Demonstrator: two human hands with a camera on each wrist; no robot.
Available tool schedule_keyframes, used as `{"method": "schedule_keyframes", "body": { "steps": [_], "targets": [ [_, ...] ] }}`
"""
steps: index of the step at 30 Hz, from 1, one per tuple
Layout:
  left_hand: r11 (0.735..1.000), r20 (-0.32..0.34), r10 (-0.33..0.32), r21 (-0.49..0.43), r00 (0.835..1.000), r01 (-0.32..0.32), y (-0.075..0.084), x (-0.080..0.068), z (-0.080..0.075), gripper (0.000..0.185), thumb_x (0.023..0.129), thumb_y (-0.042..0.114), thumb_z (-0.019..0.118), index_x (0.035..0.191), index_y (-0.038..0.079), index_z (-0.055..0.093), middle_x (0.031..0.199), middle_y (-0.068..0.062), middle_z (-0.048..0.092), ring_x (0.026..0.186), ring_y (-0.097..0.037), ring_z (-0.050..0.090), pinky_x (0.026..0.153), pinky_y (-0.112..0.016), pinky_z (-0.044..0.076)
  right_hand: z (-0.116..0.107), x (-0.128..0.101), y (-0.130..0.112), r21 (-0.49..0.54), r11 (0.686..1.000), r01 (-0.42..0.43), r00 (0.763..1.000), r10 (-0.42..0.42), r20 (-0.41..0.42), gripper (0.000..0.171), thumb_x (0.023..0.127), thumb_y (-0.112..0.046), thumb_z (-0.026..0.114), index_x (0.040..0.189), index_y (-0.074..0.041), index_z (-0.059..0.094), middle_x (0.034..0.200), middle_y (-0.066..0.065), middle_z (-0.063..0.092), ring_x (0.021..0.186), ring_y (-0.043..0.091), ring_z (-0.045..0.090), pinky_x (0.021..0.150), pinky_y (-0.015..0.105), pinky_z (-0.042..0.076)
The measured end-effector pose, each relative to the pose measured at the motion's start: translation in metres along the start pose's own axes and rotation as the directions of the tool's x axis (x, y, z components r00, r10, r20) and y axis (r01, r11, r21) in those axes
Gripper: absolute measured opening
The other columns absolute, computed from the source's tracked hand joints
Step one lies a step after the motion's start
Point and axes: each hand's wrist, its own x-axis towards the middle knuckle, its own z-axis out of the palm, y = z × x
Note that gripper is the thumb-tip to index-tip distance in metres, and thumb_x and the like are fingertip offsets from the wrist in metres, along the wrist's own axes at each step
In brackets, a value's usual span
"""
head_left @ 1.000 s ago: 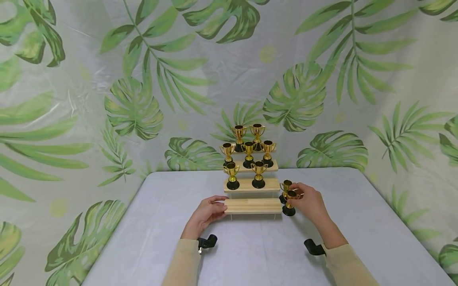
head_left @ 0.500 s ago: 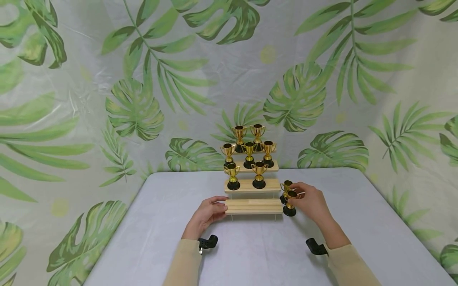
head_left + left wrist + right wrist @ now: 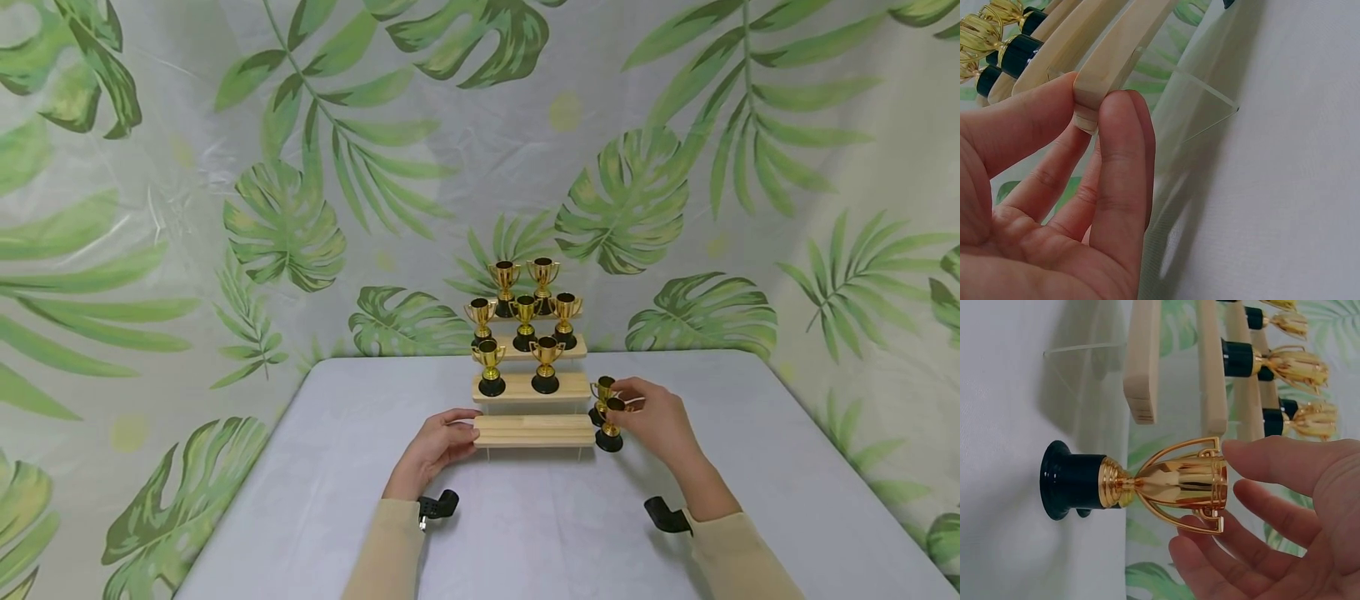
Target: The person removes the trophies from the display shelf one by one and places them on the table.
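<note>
left hand pinching wooden riser end | right hand loosely cupping gold trophy right of riser | I'd guess light, tippy plastic; grab the cup

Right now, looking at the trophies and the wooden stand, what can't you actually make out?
- Second trophy, head view: the near trophy and the right hand cover most of it.
- Right hand's grip, right wrist view: fingers lie at the cup's rim; firm hold unclear.
- Left hand, left wrist view: cut off by the frame edge; only fingers pinching the lowest step show.
- Any engraving on the trophies: too small.
</note>
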Motion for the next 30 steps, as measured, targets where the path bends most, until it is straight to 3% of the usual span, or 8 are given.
{"method": "schedule_keyframes", "body": {
  "steps": [20,30],
  "targets": [
    [1.0,-0.009,-0.029,-0.005,1.0,0.028,0.003,0.0,0.001,0.049,0.085,-0.002,0.075,0.132,-0.001,0.061,0.098,-0.011,0.069,0.083,-0.019,0.067,0.068,-0.025,0.058,-0.015,0.004,-0.02,0.004,0.999,0.045,0.995,-0.045,-0.092,0.039,0.09,-0.02,0.075,0.127,-0.01,0.065,0.115,0.016,0.069,0.104,0.035,0.066,0.08,0.051,0.055],
    [1.0,-0.004,-0.019,-0.009,1.0,0.019,0.001,0.0,0.0,0.047,0.087,-0.004,0.072,0.132,-0.002,0.061,0.113,-0.024,0.066,0.088,-0.023,0.068,0.068,-0.026,0.059,-0.019,0.01,-0.033,0.015,0.998,0.064,0.994,-0.063,-0.092,0.04,0.091,-0.022,0.075,0.128,-0.012,0.065,0.116,0.014,0.068,0.106,0.035,0.064,0.079,0.05,0.056]
  ]
}}
